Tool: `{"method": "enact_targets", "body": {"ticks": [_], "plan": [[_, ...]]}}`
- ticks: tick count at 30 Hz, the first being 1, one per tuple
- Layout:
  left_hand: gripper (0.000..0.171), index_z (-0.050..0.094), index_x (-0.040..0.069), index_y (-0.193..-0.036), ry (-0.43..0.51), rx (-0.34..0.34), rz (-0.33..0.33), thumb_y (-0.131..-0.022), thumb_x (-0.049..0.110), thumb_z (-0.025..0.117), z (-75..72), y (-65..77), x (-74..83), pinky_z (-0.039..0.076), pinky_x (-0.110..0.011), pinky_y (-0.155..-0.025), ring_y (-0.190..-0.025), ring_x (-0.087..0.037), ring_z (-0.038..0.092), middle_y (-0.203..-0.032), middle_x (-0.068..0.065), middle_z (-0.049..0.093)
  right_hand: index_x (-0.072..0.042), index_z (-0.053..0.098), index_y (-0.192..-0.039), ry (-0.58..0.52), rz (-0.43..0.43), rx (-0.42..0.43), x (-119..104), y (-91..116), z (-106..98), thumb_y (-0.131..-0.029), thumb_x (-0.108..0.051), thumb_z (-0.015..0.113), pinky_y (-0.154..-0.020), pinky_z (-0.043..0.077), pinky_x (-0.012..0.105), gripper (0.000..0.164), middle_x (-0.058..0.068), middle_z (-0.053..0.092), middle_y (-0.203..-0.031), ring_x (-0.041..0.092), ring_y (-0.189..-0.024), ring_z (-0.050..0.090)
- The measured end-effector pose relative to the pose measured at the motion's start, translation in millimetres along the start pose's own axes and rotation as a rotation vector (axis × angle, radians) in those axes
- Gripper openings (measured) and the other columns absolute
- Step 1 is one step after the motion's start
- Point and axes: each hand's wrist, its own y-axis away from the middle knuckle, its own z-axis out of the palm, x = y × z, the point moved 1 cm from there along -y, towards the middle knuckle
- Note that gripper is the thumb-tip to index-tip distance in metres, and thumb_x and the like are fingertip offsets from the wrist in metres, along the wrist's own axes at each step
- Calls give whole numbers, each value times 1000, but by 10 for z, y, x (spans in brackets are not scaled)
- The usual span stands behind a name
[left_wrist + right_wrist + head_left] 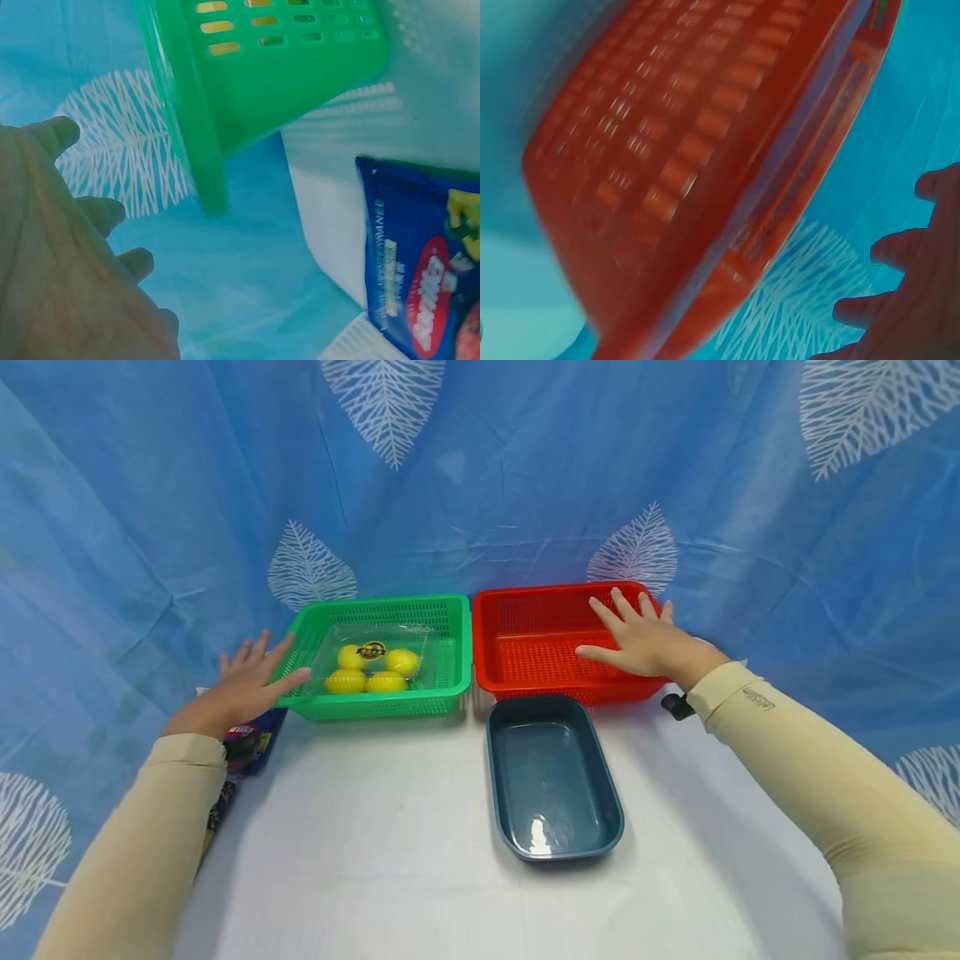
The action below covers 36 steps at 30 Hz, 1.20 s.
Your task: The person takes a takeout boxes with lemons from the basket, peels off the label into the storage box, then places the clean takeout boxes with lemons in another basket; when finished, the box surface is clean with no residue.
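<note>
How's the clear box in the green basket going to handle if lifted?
The clear box looks like thin plastic, so its walls may flex if squeezed. The four yellow round pieces inside probably carry most of the weight and could shift if it tilts. Its smooth, glossy surface might be slippery.

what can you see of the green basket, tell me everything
The green basket looks like plastic: rectangular, open-topped, with slotted walls and a smooth projecting rim. It stands upright on the white table, beside the red basket, their ends touching or nearly so. Inside lies a clear container with four yellow, lemon-like fruits. The left hand is spread by the basket's left end, not gripping it.
</note>
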Motion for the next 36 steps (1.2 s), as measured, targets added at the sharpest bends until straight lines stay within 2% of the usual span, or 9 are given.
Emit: {"method": "enact_targets", "body": {"ticks": [5,11,19,27,31,36], "plan": [[89,-10,14,-168,114,21,-11,-109,62,36,74,59,-123,-23,-76,-106,-146,-58,-25,-166,-26,-29,-20,-3,-171,-6,-43,-2,-215,-138,59,-94,-84,39,-109,-10,81,108,23,-7,-173,62,-150,-4],[89,-11,13,-168,185,46,-31,-111,58,39,206,69,-222,-6,-85,-106,-146,-60,-23,-166,-25,-30,-20,2,-171,-35,-101,-1,-570,-322,184,-93,-84,40,-115,-2,76,108,20,-1,-174,58,-152,1],[92,-13,15,-167,259,63,-54,-109,60,42,348,34,-222,0,-85,-107,-150,-54,-21,-166,-22,-30,-22,6,-171,-59,-192,-22,-1062,-507,344,-94,-84,40,-119,2,72,105,16,3,-175,54,-154,5],[93,-13,16,-167,329,104,-79,-108,62,43,448,-9,-194,2,-84,-108,-150,-57,-15,-166,-22,-30,-20,8,-171,-79,-286,-16,-1517,-604,346,-97,-80,40,-121,5,69,101,17,3,-175,56,-153,7],[93,-10,14,-168,368,177,-94,-108,60,45,533,14,-215,2,-83,-109,-151,-57,-12,-168,-24,-25,-21,8,-172,-111,-320,-12,-1717,-664,357,-97,-81,39,-122,4,66,100,15,2,-175,56,-153,6],[90,0,8,-169,468,361,-98,-109,52,49,679,101,-197,7,-76,-115,-153,-55,4,-171,-29,-4,-24,5,-172,-165,-356,-7,-1931,-751,399,-96,-83,38,-124,2,60,101,11,-2,-175,51,-155,3]]}}
